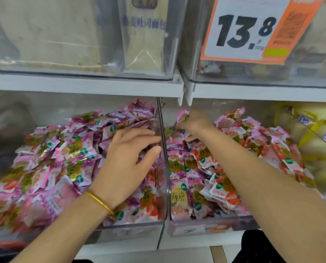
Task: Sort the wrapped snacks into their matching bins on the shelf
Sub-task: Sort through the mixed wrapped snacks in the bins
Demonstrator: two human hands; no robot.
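Note:
Two clear plastic bins sit side by side on the lower shelf. The left bin [131, 227] is heaped with purple and pink wrapped snacks [63, 152]. The right bin [211, 225] holds mostly red and pink wrapped snacks [257, 147], with some purple ones near its left side. My left hand [131, 158], a gold bangle on its wrist, rests over the left pile by the divider [163, 141], fingers spread. My right hand [193, 124] reaches deep into the right bin, its fingers closed around a pink wrapped snack [183, 114] at the back.
A white shelf board [82, 85] runs just above the bins. Upper clear bins hold beige packs [145, 35]. An orange and white price tag [253, 29] reads 13.8. Yellow packets [314, 141] fill a bin at the right.

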